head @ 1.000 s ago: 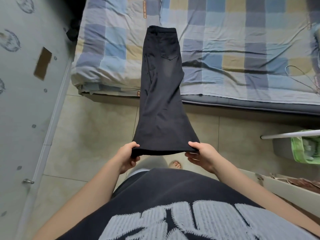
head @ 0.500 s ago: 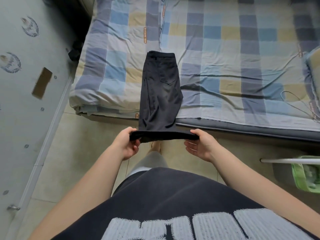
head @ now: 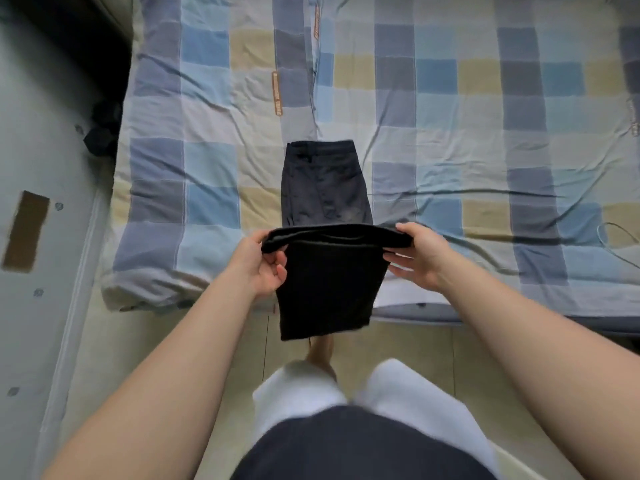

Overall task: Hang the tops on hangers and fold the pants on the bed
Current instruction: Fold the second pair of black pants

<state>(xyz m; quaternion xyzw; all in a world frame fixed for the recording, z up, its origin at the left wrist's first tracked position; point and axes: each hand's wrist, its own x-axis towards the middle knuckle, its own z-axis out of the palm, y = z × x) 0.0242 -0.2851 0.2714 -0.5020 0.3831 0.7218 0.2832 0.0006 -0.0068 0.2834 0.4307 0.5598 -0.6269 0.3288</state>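
The pants (head: 325,188) lie on the bed (head: 450,133), near its front edge. The waist end is far from the person. The near end is lifted up off the bed. The left hand (head: 258,268) pinches one corner of that end, with the thumb on top and the fingers curled under. The right hand (head: 420,254) pinches the other corner, with the thumb on top and the fingers under. The cloth between the hands makes a dark band. Below the band, part of the pants hangs down past the bed's edge.

The hanging part hides a bit of the bed's edge and the top of a bare foot (head: 320,351). The lifted band hides the middle of the pants. The arms cover much of the floor (head: 415,348).

The bed has a sheet (head: 207,161) with blue, grey and yellow squares. A thin wire (head: 604,230) lies on it at the far right. A dark lump (head: 104,133) sits in the corner between the bed and the grey wall (head: 41,133). The wall has a brown patch (head: 26,232) on it.

Count them: one pair of pants, two hands, one bed, one brown patch, one foot and two white legs (head: 298,393). There are two orange tags (head: 277,93) on the sheet.
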